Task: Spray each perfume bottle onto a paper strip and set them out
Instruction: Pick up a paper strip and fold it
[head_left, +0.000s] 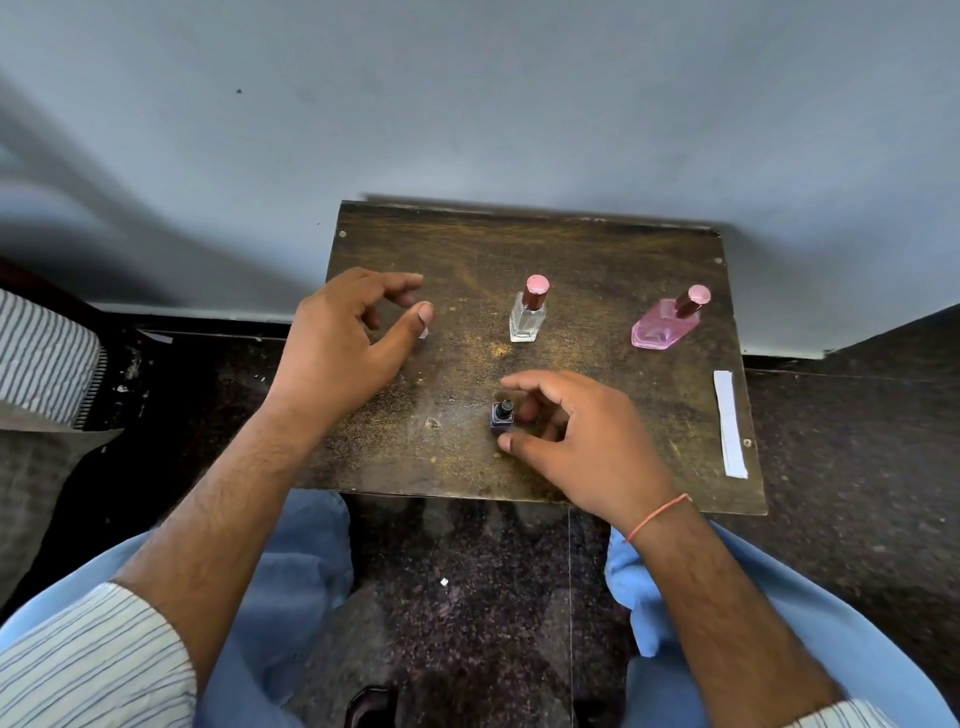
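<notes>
Against a pale grey wall sits the small dark wooden table (597, 260). The right hand (587, 441) curls loosely beside the small purple bottle (502, 417), fingers (524, 384) not gripping it. The left hand (337, 338) hovers, released. Behind stand the clear square bottle (527, 317) and pink flat bottle (665, 325); a white paper strip (730, 423) lies right.

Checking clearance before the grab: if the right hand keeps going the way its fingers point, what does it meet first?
Likely the small purple bottle: the right hand is curled open just beside it, with nothing between.
</notes>
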